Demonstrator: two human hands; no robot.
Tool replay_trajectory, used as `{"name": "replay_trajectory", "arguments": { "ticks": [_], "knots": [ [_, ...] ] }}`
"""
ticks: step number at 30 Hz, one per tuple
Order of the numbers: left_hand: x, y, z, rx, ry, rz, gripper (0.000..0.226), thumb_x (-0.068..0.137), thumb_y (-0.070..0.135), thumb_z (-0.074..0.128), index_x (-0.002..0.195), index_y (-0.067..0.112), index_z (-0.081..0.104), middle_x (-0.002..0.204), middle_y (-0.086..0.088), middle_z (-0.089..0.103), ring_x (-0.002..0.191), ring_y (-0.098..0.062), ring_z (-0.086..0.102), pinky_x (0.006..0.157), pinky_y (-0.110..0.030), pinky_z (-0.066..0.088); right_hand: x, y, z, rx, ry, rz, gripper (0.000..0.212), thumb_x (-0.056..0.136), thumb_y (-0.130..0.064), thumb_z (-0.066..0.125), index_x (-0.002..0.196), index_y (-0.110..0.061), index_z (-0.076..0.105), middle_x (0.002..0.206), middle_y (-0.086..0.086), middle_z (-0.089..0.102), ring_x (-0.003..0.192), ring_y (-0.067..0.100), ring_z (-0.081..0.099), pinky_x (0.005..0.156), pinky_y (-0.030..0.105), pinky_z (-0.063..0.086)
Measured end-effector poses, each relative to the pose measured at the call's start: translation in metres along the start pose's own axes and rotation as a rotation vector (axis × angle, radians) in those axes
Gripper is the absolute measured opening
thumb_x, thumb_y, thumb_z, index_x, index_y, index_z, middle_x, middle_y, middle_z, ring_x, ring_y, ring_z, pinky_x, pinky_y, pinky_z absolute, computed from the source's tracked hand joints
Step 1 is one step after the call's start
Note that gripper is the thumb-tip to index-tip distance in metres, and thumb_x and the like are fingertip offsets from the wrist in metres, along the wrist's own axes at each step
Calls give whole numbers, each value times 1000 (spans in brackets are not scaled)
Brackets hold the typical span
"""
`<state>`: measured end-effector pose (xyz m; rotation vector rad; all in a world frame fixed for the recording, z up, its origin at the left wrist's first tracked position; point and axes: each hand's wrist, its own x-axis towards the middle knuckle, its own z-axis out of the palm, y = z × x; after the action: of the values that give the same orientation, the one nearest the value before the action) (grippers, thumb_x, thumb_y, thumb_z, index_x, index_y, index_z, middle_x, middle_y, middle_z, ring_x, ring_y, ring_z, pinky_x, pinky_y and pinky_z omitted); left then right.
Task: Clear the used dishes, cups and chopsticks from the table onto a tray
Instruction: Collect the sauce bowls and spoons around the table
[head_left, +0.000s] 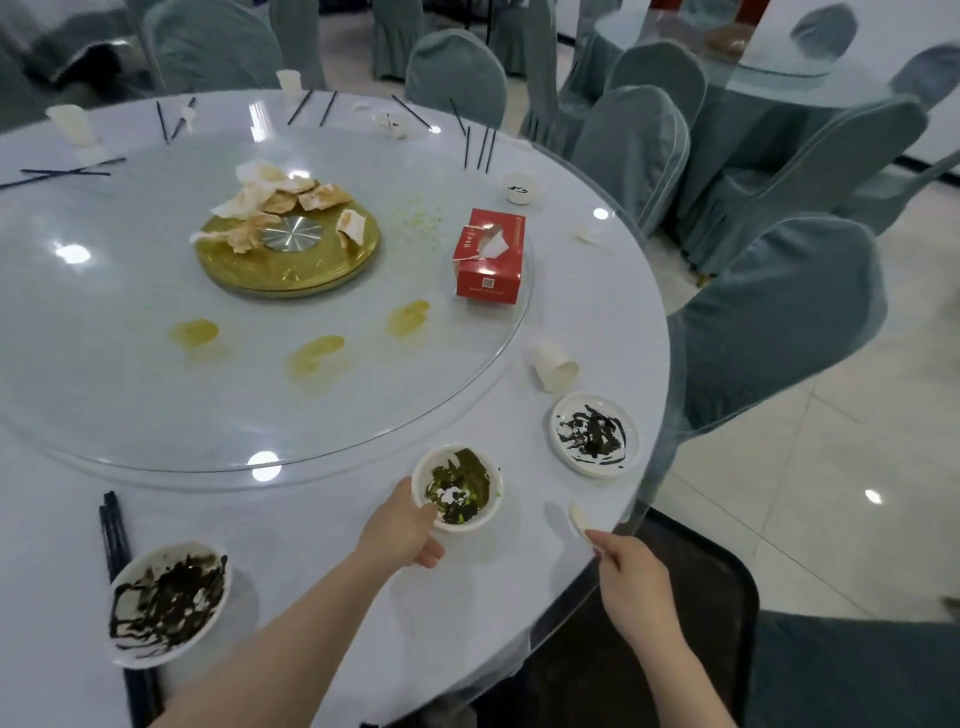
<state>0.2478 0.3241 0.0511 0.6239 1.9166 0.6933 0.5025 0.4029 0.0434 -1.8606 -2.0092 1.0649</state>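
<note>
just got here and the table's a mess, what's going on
A person is clearing a round banquet table. Their left hand grips the rim of a small dirty bowl, while the right hand pinches a white spoon near the table's edge. A smeared plate, a tipped paper cup, another dirty bowl and scattered chopsticks remain on the table.
</note>
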Motion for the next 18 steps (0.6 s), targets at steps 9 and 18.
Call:
{"name": "replay_trajectory", "arguments": {
  "ticks": [9,18],
  "knots": [
    [-15,-15,-1,-271,145,-70,24,93,6,44,113,15,56,68,-9,73,56,-19,69,53,-24,47,7,-5,12,23,-69,-59,31,93,-12,49,116,-27,65,105,-12,57,97,5,53,89,26,47],
    [-68,-69,-77,-427,409,-67,20,98,11,47,113,22,55,70,-8,75,58,-17,71,54,-25,53,16,-54,63,-44,-233,-279,29,94,-13,48,112,-27,65,104,-10,61,94,6,52,83,22,39]
  ]
}}
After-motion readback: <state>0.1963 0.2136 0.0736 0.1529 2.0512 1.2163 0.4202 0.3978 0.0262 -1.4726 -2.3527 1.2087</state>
